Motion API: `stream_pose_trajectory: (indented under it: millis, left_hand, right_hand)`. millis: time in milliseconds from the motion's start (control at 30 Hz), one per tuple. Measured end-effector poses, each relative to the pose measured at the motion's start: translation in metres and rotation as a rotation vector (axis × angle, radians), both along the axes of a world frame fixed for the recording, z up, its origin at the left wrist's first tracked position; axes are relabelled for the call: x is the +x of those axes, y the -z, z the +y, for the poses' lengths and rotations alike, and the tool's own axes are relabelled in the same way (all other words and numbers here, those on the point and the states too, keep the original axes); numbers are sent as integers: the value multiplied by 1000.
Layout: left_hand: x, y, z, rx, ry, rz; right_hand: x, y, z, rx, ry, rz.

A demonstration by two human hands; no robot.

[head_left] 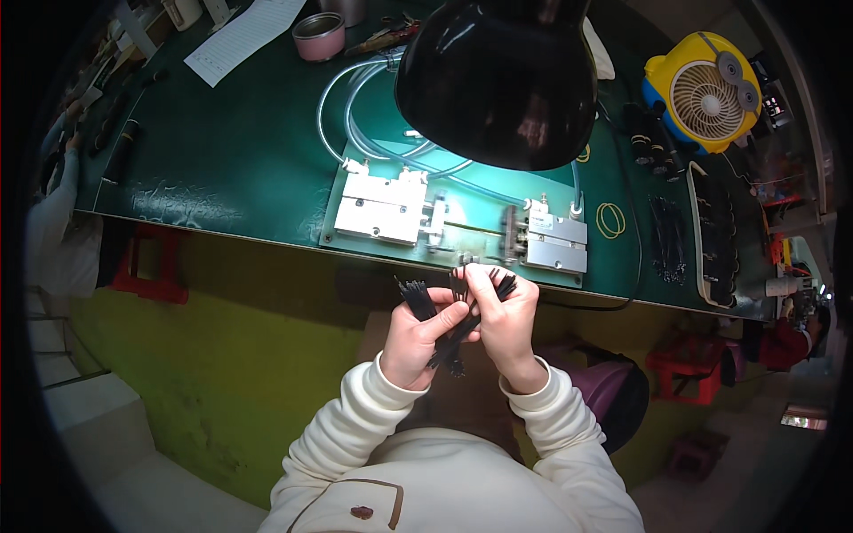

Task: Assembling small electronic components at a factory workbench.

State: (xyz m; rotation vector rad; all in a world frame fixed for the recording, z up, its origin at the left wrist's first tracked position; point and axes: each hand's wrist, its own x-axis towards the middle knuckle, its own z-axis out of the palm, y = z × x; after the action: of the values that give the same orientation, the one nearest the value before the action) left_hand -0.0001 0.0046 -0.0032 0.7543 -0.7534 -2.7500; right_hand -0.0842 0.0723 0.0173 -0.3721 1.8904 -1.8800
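Hands together on bundle of thin black wires (444,324), just below counter (231,169) edge.
L hand (416,342) grips bundle; R hand (508,324) pinches its upper ends, near metal fixture (382,206).

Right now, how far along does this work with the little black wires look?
Done: black bundles lie in the tray and beside it on the green mat, at the right. In hand: the left hand grips a bunch of short black wires, while the right hand pinches a few by the metal fixture. Left: that held bunch looks unsorted; how many remain I cannot tell.
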Motion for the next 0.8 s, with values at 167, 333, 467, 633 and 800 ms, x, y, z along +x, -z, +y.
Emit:
stream_pose_trajectory:
  millis: [167,333,467,633,800]
  left_hand:
    - [-1,-1,1,-7,6,10]
    - [-3,-1,2,-6,-23,19]
    - [0,0,2,-3,-25,7]
    - [2,-2,1,-35,-9,30]
    - [-1,-2,2,0,-20,-13]
  right_hand:
    - [-2,5,1,-25,0,-4]
    - [-2,5,1,-36,7,-21]
    - [2,1,4,-45,-59,1]
    - [7,-9,2,11,-39,-3]
    - [3,3,2,-16,-7,63]
